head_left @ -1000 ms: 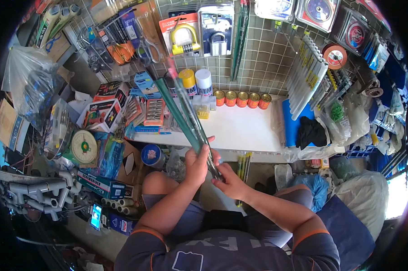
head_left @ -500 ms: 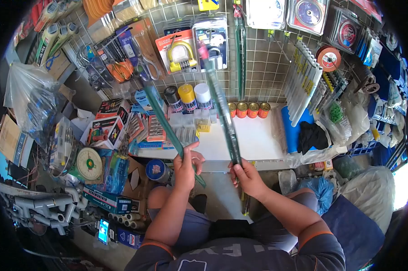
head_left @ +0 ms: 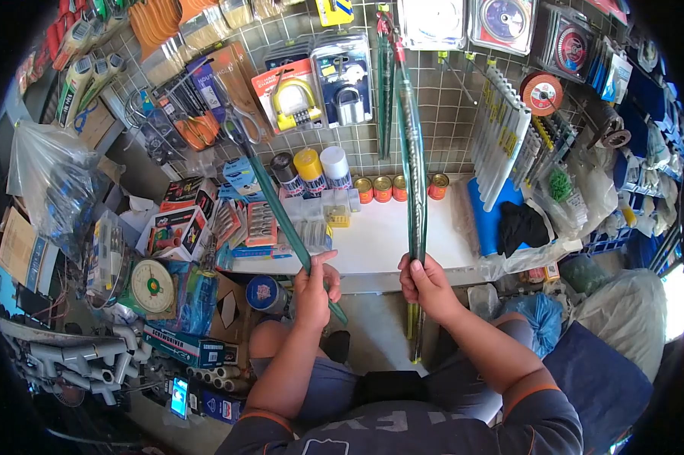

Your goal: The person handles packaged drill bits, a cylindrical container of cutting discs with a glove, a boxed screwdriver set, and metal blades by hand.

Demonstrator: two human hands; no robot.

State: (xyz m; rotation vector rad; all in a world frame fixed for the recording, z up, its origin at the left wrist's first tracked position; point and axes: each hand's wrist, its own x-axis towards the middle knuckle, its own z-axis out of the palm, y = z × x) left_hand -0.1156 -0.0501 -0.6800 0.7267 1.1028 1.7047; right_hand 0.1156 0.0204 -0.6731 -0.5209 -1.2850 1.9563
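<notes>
My left hand is closed around a long, narrow green plastic sleeve, its index finger stretched out. The sleeve leans up and left towards the wall, and its lower tip shows below the hand. My right hand grips a long slim item in a green plastic sleeve with a reddish upper end. It stands nearly upright, and a spiral pattern shows through the plastic; its exact kind is unclear. A similar green-sleeved item hangs on the wire grid just left of it.
A white shelf carries spray cans and several small orange tins. A padlock pack hangs on the grid. To the left are boxes, a dial scale and a lit phone; bags lie to the right.
My right hand has moved slightly right, and its item has swung from a leftward lean to nearly upright, now crossing in front of the tins. My left hand has hardly moved.
</notes>
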